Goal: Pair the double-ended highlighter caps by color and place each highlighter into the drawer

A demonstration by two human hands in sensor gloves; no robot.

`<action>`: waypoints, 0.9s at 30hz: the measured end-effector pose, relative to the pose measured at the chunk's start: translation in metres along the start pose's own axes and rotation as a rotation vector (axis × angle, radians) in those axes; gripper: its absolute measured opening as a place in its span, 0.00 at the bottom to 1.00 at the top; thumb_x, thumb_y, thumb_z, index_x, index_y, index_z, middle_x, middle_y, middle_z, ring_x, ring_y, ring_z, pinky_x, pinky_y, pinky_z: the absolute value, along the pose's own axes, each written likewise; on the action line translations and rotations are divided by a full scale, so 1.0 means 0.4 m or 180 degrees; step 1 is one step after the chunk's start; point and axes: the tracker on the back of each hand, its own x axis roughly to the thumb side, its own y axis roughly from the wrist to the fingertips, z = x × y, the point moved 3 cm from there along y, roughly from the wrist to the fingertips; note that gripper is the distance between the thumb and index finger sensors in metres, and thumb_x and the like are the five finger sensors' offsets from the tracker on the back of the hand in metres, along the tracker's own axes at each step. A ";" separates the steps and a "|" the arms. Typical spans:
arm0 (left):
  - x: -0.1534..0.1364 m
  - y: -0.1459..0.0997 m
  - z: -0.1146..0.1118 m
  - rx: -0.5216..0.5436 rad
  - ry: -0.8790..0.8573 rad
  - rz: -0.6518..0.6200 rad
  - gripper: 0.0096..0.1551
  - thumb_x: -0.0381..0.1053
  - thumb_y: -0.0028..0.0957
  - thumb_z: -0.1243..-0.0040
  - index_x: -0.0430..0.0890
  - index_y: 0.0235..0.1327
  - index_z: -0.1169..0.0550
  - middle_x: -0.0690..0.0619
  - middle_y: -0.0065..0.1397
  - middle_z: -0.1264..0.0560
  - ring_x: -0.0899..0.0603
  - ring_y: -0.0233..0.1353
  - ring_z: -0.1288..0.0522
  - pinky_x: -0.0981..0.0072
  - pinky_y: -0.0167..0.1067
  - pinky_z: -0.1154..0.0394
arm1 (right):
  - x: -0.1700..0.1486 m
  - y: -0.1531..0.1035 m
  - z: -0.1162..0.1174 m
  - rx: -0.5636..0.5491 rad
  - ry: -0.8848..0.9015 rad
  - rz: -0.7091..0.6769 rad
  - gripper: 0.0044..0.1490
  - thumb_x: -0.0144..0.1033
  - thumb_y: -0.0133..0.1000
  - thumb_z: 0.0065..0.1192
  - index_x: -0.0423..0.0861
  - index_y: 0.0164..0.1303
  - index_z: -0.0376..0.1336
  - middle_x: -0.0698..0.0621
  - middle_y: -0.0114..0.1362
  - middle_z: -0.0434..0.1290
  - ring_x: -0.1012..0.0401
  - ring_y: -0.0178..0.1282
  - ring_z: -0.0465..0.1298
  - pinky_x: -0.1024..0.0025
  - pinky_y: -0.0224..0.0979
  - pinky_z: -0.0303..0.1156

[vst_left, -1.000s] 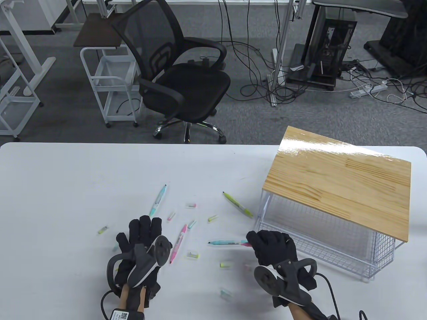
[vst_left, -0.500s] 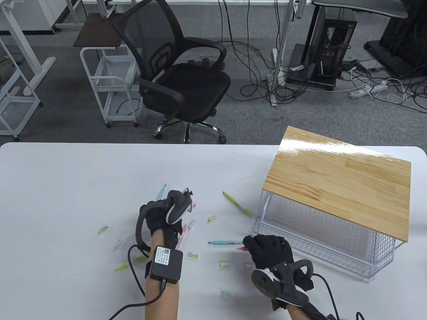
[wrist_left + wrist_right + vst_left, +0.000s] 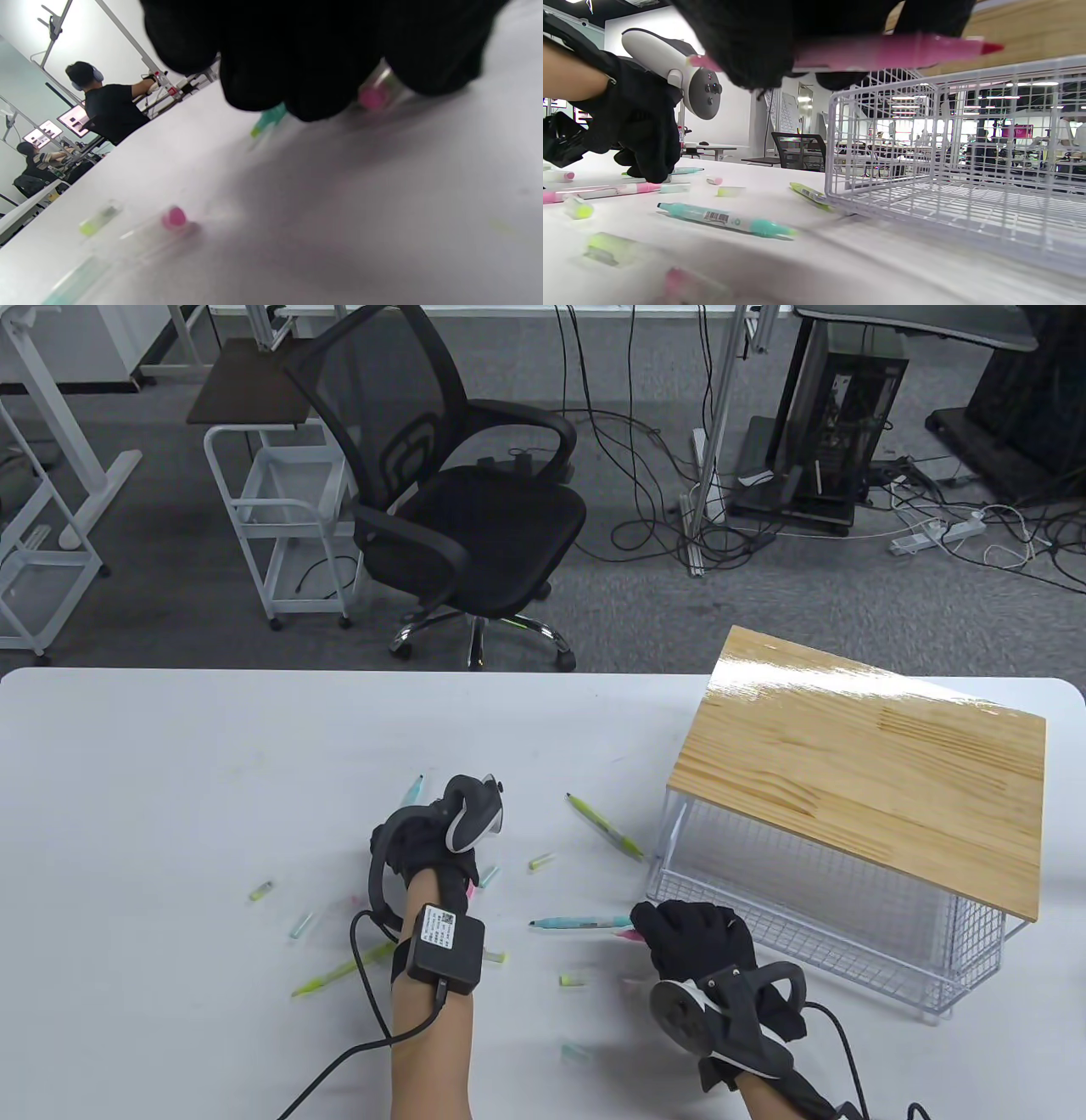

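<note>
Meanwhile the right hand [image 3: 691, 937] grips a pink highlighter [image 3: 895, 51] (uncapped); left hand [image 3: 424, 844], fingers downward, grasp unclear.

Both hands wear black fabric sensor gloves. Left grip [image 3: 424, 840]: white-and-grey tracker [image 3: 472, 817] on its back, dark ring looping beside the glove; small buttons on the tracker face show in the right wrist view. Black box [image 3: 443, 948] with a white printed label strapped at the left wrist; black cable runs from it. Right grip [image 3: 691, 937]: grey disc-and-ring tracker [image 3: 721, 1010], black cable trailing behind it. Forearms bare of sleeves.
</note>
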 end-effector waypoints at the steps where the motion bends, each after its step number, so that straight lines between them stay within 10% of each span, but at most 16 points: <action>1: 0.001 0.000 -0.002 0.0010 0.0031 0.0013 0.27 0.64 0.54 0.38 0.58 0.65 0.24 0.62 0.63 0.19 0.49 0.67 0.22 0.49 0.74 0.28 | 0.000 0.000 -0.003 0.0000 -0.0008 0.0003 0.33 0.37 0.58 0.65 0.55 0.76 0.59 0.52 0.76 0.66 0.52 0.72 0.72 0.45 0.78 0.69; 10: -0.028 -0.050 0.028 0.0189 0.0041 -0.0128 0.26 0.62 0.59 0.45 0.63 0.71 0.31 0.60 0.73 0.24 0.49 0.72 0.25 0.48 0.76 0.30 | 0.003 0.001 0.002 0.0051 -0.0002 0.0006 0.33 0.36 0.58 0.64 0.55 0.76 0.59 0.51 0.76 0.66 0.52 0.72 0.72 0.45 0.77 0.69; 20: -0.103 -0.355 0.051 0.1844 -0.0619 -0.1401 0.28 0.61 0.59 0.47 0.59 0.73 0.34 0.58 0.70 0.24 0.50 0.67 0.23 0.50 0.74 0.28 | -0.005 0.002 -0.022 0.0043 -0.0084 -0.0015 0.33 0.36 0.58 0.64 0.55 0.76 0.59 0.52 0.76 0.66 0.52 0.73 0.72 0.44 0.77 0.69; 27: -0.118 -0.489 0.020 0.2263 -0.0926 -0.1838 0.27 0.60 0.60 0.48 0.61 0.74 0.35 0.59 0.73 0.27 0.50 0.70 0.25 0.48 0.76 0.29 | 0.011 0.010 -0.043 -0.0020 -0.0153 -0.0059 0.33 0.37 0.58 0.65 0.55 0.76 0.60 0.52 0.76 0.67 0.53 0.72 0.73 0.44 0.77 0.70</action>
